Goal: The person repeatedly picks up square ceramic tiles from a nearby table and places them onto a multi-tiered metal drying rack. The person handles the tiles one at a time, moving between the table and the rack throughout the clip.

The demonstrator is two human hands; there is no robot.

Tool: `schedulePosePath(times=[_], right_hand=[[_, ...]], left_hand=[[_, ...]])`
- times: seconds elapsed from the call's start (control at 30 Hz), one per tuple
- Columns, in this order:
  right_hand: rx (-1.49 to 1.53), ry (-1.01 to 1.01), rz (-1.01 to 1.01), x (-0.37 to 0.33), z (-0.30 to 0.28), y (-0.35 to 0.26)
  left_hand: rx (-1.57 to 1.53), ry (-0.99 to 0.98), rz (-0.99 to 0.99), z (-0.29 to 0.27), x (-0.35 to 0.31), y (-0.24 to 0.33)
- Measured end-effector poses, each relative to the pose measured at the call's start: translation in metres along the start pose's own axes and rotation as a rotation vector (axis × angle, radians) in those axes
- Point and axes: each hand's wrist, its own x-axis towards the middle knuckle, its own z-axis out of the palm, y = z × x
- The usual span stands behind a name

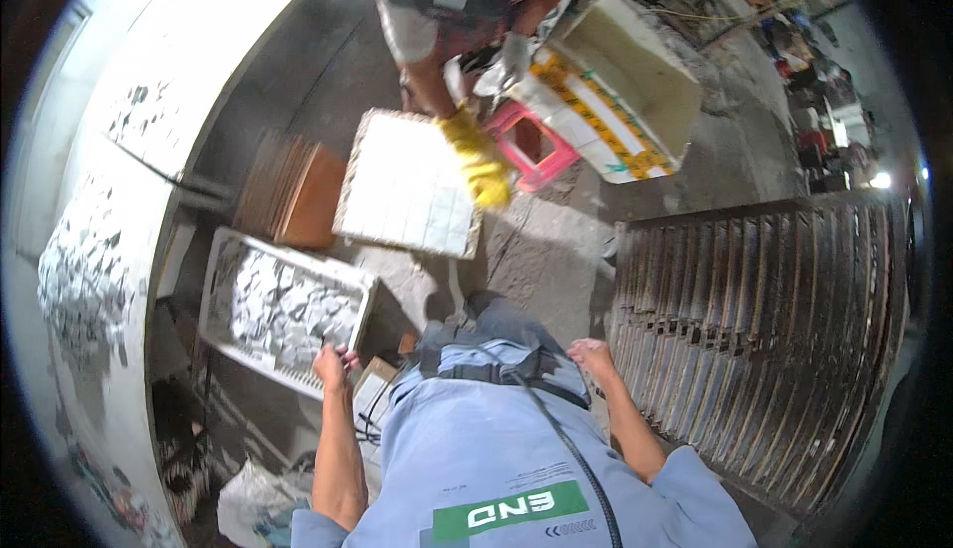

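My left hand (335, 361) is at the near right rim of a white plastic basket (220, 325), its fingers curled; anything inside them is too small to tell. White and grey flat shards (288, 300) fill the basket. On the other side of my body my right hand (593, 355) hangs in the air with bent, closed fingers, its inside hidden. It is nearest to a large rack of dark slats (725, 340) on the right. Ahead of me lies a white board (402, 191) with rough edges and a grid of lines.
Another person (447, 12) bends over the board, a yellow glove (478, 166) above it. Beside them are a pink frame (544, 146) and a white box (635, 81) with yellow tape. Brown panels (298, 191) stand behind the basket. A white plastic bag (253, 498) lies low left.
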Motion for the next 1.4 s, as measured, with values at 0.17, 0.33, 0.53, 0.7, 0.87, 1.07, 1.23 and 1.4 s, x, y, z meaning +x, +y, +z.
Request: schedulePosePath(times=[0.17, 0.33, 0.53, 0.7, 0.87, 1.07, 1.23, 1.4], right_hand=[[-0.059, -0.061, 0.002, -0.003, 0.001, -0.012], [-0.028, -0.096, -0.023, 0.008, -0.011, -0.009], [-0.11, -0.105, -0.045, 0.003, -0.006, -0.026], [-0.325, -0.075, 0.003, 0.018, -0.013, -0.038], [-0.285, -0.162, -0.035, 0.05, -0.029, -0.071], [-0.223, -0.32, -0.063, 0.087, -0.032, -0.131], [-0.51, -0.266, -0.183, 0.121, -0.008, -0.163], [-0.982, -0.47, -0.643, 0.157, 0.04, -0.184]], left_hand=[[-0.039, -0.007, -0.025, -0.015, -0.01, -0.011], [-0.021, 0.018, -0.044, -0.023, -0.017, -0.024], [-0.084, 0.033, -0.028, -0.03, -0.026, -0.034], [-0.132, 0.062, -0.022, -0.017, -0.038, -0.037], [-0.233, 0.123, -0.005, 0.001, -0.047, -0.043], [-0.239, 0.128, -0.012, 0.048, -0.053, -0.056], [-0.335, 0.126, -0.014, 0.104, -0.078, -0.05], [-0.387, 0.022, -0.052, 0.147, -0.078, -0.077]])
